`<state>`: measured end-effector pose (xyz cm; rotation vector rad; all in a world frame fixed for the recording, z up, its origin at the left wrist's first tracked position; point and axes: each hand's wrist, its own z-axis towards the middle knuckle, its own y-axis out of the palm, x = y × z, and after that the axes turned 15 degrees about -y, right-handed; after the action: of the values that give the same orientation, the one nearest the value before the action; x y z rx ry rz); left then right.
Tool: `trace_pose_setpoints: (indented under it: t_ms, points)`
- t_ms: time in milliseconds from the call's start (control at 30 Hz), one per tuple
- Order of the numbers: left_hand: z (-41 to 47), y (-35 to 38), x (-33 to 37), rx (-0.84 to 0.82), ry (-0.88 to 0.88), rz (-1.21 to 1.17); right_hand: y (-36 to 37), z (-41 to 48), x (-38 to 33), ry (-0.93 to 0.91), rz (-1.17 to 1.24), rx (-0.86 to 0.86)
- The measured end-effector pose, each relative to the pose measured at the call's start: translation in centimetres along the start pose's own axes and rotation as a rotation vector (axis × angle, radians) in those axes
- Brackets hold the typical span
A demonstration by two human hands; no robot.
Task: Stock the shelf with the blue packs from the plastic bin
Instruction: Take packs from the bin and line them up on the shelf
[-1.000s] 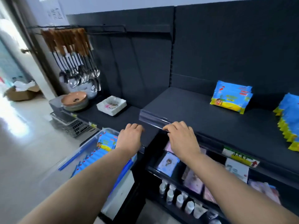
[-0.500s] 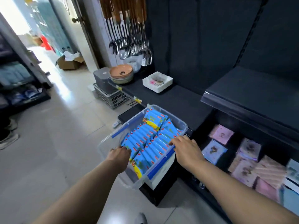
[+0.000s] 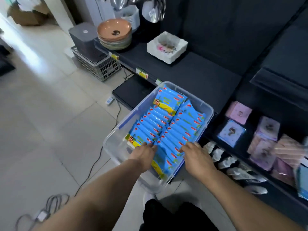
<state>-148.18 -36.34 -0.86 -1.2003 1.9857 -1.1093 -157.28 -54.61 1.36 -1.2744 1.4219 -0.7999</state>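
Packs (image 3: pixel 166 124), blue, stand on edge in two rows inside the clear bin (image 3: pixel 109 144), which sits against the front of the dark shelf (image 3: pixel 191 75). My left grip (image 3: pixel 145 153) and right grip (image 3: pixel 197 155) are both down at the bin's near end, fingertips touching the packs, with a few packs between them. I cannot tell whether either grip has closed on a pack. Pink packets (image 3: pixel 238 112) lie right of the bin.
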Motion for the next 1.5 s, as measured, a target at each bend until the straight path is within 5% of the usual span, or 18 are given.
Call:
trace_pose_setpoints:
  t_ms: [200, 733, 1000, 1167, 1500]
  points:
    - [2.2, 0.5, 1.5, 0.082, 0.211, 0.18, 0.2, 0.8, 0.2, 0.032, 0.001, 0.017]
    - [3.1, 1.4, 1.9, 0.01, 0.197, 0.374, -1.5, 4.0, 2.8, -0.034, 0.056, -0.083]
    - [0.8, 0.0, -2.5, 0.027, -0.151, 0.017, -0.6, 6.3, 2.0, -0.082, 0.033, -0.224]
    - [-0.8, -0.6, -4.7, 0.267, -0.333, -0.197, 0.7, 6.9, 0.6, -0.092, -0.063, -0.347]
    - [-1.4, -1.2, -5.4, 0.347, -0.344, -0.354, 3.5, 9.5, -1.7, 0.077, -0.225, -0.389]
